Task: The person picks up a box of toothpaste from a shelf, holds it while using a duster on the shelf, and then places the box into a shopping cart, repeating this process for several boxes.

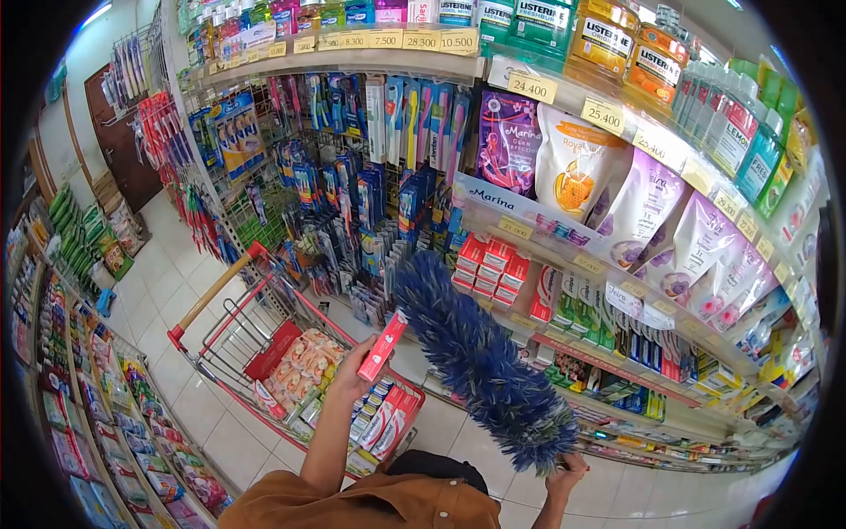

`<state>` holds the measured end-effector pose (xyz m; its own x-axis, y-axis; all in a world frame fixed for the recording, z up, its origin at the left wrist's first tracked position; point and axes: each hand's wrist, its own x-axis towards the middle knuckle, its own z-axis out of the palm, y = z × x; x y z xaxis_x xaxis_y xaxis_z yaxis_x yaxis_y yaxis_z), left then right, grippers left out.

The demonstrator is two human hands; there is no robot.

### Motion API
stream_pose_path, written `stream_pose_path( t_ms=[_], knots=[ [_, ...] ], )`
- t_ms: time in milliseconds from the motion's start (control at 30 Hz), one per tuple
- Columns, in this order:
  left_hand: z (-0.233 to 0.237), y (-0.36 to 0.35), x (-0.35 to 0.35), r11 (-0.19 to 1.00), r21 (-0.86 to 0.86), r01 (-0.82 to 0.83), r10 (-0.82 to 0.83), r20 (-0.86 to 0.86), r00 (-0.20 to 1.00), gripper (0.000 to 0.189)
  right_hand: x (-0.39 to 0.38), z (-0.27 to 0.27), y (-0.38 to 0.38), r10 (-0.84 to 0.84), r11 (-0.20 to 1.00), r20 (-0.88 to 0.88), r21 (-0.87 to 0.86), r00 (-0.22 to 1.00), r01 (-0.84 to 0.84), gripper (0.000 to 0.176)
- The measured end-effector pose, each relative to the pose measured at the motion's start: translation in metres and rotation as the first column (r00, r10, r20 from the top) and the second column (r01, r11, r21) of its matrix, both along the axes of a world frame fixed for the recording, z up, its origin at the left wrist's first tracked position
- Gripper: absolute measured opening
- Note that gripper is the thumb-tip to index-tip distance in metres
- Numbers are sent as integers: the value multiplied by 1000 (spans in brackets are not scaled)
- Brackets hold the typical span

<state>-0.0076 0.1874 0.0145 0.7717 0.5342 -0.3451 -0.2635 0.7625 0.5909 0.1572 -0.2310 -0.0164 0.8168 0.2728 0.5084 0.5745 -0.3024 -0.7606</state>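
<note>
My left hand (352, 368) is closed round a small red and white box (383, 346), held upright and tilted over the shopping cart (253, 346). At the lower right my right hand (567, 477) has its fingers wrapped at the lower end of a fluffy blue duster (480, 361); the handle is hidden. The duster reaches up and left, its tip in front of the hanging toothbrushes (414, 198). Inside the cart are packs of pinkish food (305, 370) and red and white boxes (393, 420).
Shelves on the right hold mouthwash bottles (603, 40), pouches (577, 159) and stacked red boxes (490, 268). Another stocked shelf (106, 414) runs along the left. Tiled floor (181, 304) shows between the shelf and cart. A brown door (115, 132) stands at the back left.
</note>
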Motion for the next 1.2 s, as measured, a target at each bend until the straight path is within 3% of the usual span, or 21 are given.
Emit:
stream_pose_path(
  t_ms=[67, 167, 233, 300, 367, 467, 567, 667, 733, 800, 867, 967, 1033, 1067, 1100, 1200],
  knots=[
    [6, 1, 0, 999, 33, 22, -23, 36, 999, 24, 5, -27, -18, 79, 996, -99, 41, 992, -75, 19],
    [-50, 27, 1, 999, 19, -41, 40, 88, 995, 28, 12, -69, -38, 128, 989, -167, 91, 978, -114, 15],
    [-43, 22, 9, 980, 41, -192, 182, 184, 966, 27, -5, -27, -18, 187, 980, -249, 121, 950, -161, 14],
    [-36, 24, 7, 973, -38, -228, 230, 221, 948, 27, -3, -23, -17, 240, 968, -414, 34, 878, -248, 13],
    [-35, 23, -1, 968, -94, -232, 247, 223, 943, 27, 12, -48, -39, 220, 902, -652, -147, 726, -405, 14],
    [-40, 22, -11, 960, -140, -244, 270, 219, 938, 27, 6, -53, -28, 263, 933, -684, 0, 681, -360, 13],
    [-43, 19, -15, 950, -172, -262, 296, 214, 931, 27, 2, -53, -16, 276, 946, -641, 51, 716, -319, 13],
    [-38, 17, -15, 946, -190, -262, 299, 201, 933, 27, 1, -45, -6, 278, 936, -618, 1, 735, -353, 16],
    [-29, 14, -16, 969, -126, -212, 233, 181, 956, 27, -1, -42, 0, 285, 944, -634, 56, 719, -325, 17],
    [-12, 11, -18, 990, 120, -68, 54, 119, 991, 20, -2, -39, 7, 278, 955, -627, 96, 727, -282, 18],
    [-7, 9, -19, 989, 140, 52, -74, 156, 985, 21, -4, -36, 15, 249, 968, -606, 124, 756, -219, 20],
    [0, 3, -12, 989, 145, -5, -19, 161, 987, 23, 3, -60, -4, 294, 945, -787, 153, 543, -290, 19],
    [-8, 3, -7, 981, 162, -103, 85, 114, 990, 23, 13, -140, -32, 344, 909, -482, -45, 806, -415, 19],
    [-11, 3, -5, 973, 170, -155, 141, 93, 986, 23, 2, -111, -20, 177, 961, -757, -4, 629, -275, 19],
    [-8, 0, -3, 963, 167, -211, 206, 47, 977, 23, -12, -72, -4, 11, 998, -930, -14, 367, -64, 20],
    [-11, -1, -1, 942, 142, -305, 311, -18, 950, 24, -7, -73, -5, 308, 932, -925, 246, 223, -264, 24]
  ],
)
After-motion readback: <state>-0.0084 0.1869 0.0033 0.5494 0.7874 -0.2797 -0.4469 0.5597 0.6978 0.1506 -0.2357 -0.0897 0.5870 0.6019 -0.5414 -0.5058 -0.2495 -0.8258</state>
